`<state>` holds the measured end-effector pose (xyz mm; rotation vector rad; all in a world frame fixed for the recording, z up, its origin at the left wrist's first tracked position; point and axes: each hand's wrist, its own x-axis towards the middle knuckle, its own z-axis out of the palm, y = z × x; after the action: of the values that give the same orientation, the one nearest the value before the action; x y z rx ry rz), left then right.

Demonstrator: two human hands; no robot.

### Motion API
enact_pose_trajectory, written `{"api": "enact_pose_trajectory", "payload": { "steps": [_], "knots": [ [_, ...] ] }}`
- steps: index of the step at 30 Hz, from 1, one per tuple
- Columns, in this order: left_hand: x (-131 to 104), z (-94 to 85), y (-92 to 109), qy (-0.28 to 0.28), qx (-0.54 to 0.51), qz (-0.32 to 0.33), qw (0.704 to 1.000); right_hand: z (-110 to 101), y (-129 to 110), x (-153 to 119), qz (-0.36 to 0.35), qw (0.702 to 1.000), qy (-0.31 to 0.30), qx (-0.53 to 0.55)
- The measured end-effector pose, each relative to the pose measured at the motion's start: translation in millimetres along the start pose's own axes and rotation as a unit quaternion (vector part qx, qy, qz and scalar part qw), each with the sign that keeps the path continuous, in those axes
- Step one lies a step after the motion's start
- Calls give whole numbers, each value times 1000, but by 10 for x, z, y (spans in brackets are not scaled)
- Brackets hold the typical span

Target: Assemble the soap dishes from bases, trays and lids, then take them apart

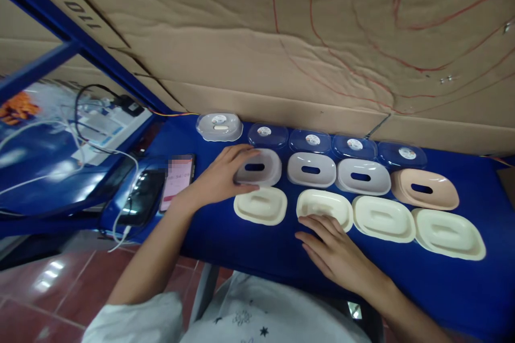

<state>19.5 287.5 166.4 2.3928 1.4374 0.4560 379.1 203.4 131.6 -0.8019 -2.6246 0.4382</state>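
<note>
My left hand reaches over the left end of a grey slotted tray, thumb and fingers spread at its edges. My right hand has its fingertips at the front edge of a cream tray, fingers stretched out. Another cream tray lies in front of the grey one. To the right are two more cream trays, two pale slotted trays and a peach slotted tray. Behind them is a row of clear lids with round stickers.
At the back left sits a clear lidded dish. A lit phone, a dark device and white cables lie left of my left forearm. A cardboard wall stands behind the blue table.
</note>
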Motion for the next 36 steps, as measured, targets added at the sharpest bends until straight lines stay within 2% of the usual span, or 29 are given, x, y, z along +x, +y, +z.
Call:
{"api": "enact_pose_trajectory", "payload": {
  "steps": [3,6,15,20,22,24,27,28,30,32,34,36],
  "knots": [
    [-296,-31,200,-39,-16,8,999,2,-5,-3,1,1000,-8,2],
    [-468,53,339,-72,-13,9,997,9,-1,-8,-2,1000,-14,4],
    [-453,303,351,-101,-27,0,995,17,15,0,8,1000,-22,-3],
    [-470,236,351,-112,-25,-5,993,15,3,-10,10,1000,-24,-2],
    [-369,148,296,-112,-24,1,993,13,-4,-9,9,1000,-22,-1],
    [-151,62,180,-88,-17,9,996,11,-8,-4,8,1000,-17,0],
    [354,-8,-90,-21,28,27,999,10,-2,9,7,1000,-6,1],
    [536,-13,-187,-17,53,24,998,10,3,14,6,1000,-1,0],
    [857,0,-358,-44,94,9,995,8,18,22,7,1000,10,-3],
    [1072,35,-471,-83,111,6,990,3,33,27,11,1000,19,-7],
    [1164,78,-522,-108,109,3,988,-4,41,25,13,1000,23,-10],
    [1158,108,-533,-109,101,-6,989,-12,38,18,12,1000,24,-12]
  ]
}}
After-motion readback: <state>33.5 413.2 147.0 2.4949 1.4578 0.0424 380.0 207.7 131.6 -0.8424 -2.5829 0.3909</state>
